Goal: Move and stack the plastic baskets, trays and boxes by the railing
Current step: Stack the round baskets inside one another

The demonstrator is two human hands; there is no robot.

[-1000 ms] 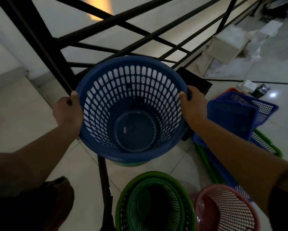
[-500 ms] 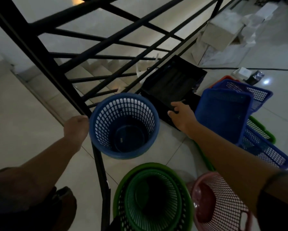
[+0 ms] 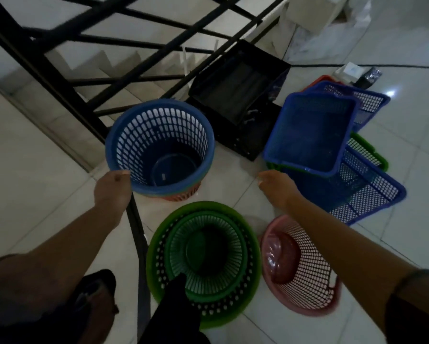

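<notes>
So the round blue basket point(image 3: 160, 147) sits on the floor point(image 3: 47, 194) right by the black railing point(image 3: 67, 78), nested in a reddish one whose edge peeks out underneath, and the left hand point(image 3: 113, 192) has its fingers on the near rim, though I can't tell if they actually grip. The right hand point(image 3: 278, 187) hovers free beside the tilted blue rectangular tray point(image 3: 308, 132), fingers loosely curled, holding nothing. Nested green baskets point(image 3: 203, 261) and a pink basket point(image 3: 300, 266) sit nearer.

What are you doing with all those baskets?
A person is stacking plastic baskets by a railing. The left hand touches the rim of a round blue basket that sits in a reddish one. The right hand hangs open over the floor, holding nothing. Green baskets and a pink basket wait nearby.
</notes>
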